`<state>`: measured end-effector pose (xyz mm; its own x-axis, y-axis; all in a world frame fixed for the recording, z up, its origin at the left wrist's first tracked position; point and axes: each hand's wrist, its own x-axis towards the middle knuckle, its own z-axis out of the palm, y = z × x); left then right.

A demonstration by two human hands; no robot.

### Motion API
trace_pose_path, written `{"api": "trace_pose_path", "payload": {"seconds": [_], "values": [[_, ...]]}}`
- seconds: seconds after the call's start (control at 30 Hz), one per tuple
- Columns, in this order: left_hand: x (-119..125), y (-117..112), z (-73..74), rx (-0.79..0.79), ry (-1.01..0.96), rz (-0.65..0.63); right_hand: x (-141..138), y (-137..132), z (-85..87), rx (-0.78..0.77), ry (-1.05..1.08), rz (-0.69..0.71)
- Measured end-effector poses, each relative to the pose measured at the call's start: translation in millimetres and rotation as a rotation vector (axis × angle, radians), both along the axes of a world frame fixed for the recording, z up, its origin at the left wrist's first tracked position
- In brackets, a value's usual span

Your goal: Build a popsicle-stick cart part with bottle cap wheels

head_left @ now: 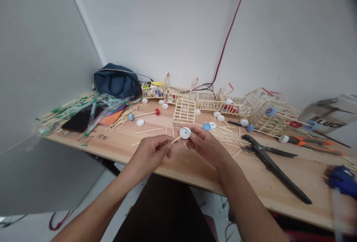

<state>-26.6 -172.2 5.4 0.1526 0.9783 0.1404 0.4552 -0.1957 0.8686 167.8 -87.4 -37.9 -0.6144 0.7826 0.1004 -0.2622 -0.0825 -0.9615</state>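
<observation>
My left hand (152, 152) pinches a thin wooden stick (175, 139) that points toward a white bottle cap (185, 133). My right hand (205, 143) holds that cap by its rim, face toward me. The stick's tip meets the cap's underside. Both hands hover just above the wooden table (195, 164), near its front edge. Behind them stands a small stick-built crate (184, 112).
Several stick cages (209, 101) line the back wall, with loose caps and sticks scattered around. Black pliers (272, 164) and an orange-handled tool (306, 141) lie at the right. A blue bag (117, 80), a black phone (79, 121) and packets sit at the left.
</observation>
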Motion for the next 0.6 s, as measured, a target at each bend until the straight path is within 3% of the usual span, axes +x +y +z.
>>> {"api": "trace_pose_path", "payload": {"seconds": [0.2, 0.6], "values": [[6.9, -1.1, 3.4, -0.013, 0.125, 0.037, -2.0, -2.5, 0.2, 0.1, -0.079, -0.033], [10.3, 3.5, -0.5, -0.039, 0.086, 0.031, -1.9, -3.3, -0.6, 0.117, -0.06, 0.007]]}}
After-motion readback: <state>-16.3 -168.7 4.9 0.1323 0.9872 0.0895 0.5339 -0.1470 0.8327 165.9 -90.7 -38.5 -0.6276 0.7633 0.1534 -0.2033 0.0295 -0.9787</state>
